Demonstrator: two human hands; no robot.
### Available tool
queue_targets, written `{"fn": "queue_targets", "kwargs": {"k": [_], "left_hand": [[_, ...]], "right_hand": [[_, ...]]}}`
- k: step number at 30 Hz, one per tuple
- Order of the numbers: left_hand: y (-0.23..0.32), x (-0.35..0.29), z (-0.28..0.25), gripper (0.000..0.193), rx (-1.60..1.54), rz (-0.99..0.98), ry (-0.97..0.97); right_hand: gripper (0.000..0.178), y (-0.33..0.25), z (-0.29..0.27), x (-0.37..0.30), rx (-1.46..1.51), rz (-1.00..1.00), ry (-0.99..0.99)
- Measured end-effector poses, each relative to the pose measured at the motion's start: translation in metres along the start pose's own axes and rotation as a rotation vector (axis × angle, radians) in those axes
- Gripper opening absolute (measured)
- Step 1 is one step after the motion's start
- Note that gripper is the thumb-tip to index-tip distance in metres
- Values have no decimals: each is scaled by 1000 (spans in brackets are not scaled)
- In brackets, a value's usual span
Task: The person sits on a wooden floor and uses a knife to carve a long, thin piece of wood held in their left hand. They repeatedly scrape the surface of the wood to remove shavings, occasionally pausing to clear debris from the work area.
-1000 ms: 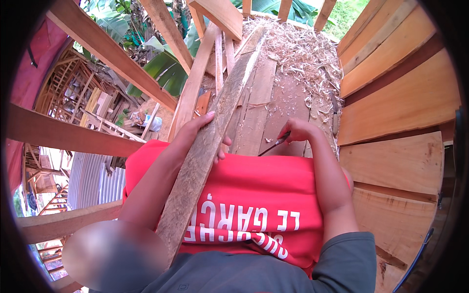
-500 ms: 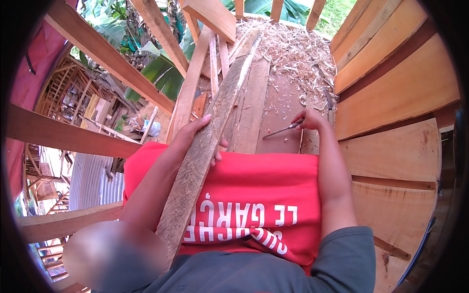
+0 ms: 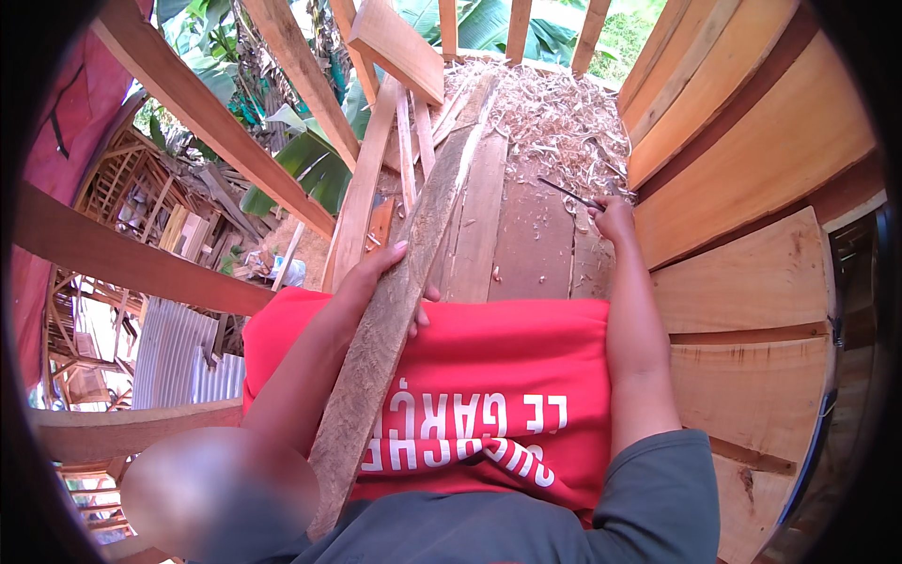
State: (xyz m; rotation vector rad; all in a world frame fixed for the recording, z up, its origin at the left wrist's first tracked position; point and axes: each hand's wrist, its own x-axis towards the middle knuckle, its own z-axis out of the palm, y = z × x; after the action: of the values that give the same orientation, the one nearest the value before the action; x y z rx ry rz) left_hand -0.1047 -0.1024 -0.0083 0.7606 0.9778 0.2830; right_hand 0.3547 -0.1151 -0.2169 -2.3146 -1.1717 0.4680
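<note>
Rough grey wood, a long plank (image 3: 395,310), runs under the left hand (image 3: 376,277), whose fingers (image 3: 383,258) wrap its edge over the red shirt (image 3: 489,395). Further right, the right hand (image 3: 615,218) pinches a thin dark tool (image 3: 568,193), shavings (image 3: 554,122) just beyond.

rough weathered wooden plank (image 3: 395,310), curly wood shavings (image 3: 554,122)

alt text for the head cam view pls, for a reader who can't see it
Seen from above, a person's left hand grips a long rough wooden plank lying across their red shirt, while the right hand holds a thin dark tool over floorboards strewn with wood shavings.
</note>
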Motion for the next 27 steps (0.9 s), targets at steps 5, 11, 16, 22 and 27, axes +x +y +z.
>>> {"fn": "queue_targets", "kwargs": {"k": [5,11,16,22,27], "left_hand": [[-2,2,-4,54,-1,34,-24],[0,11,-7,55,-48,8,-49],[3,9,-5,49,-48,-22,12],[4,11,-7,49,-60,-9,30],[7,17,-9,50,-51,-7,21]], "right_hand": [[16,-33,-9,-5,-121,-283,-392],[26,-37,17,-24,-3,-433,-967],[30,-32,36,-11,-24,-435,-394],[31,-41,43,3,87,-475,-558],[30,-69,50,-18,-109,-522,-672]]}}
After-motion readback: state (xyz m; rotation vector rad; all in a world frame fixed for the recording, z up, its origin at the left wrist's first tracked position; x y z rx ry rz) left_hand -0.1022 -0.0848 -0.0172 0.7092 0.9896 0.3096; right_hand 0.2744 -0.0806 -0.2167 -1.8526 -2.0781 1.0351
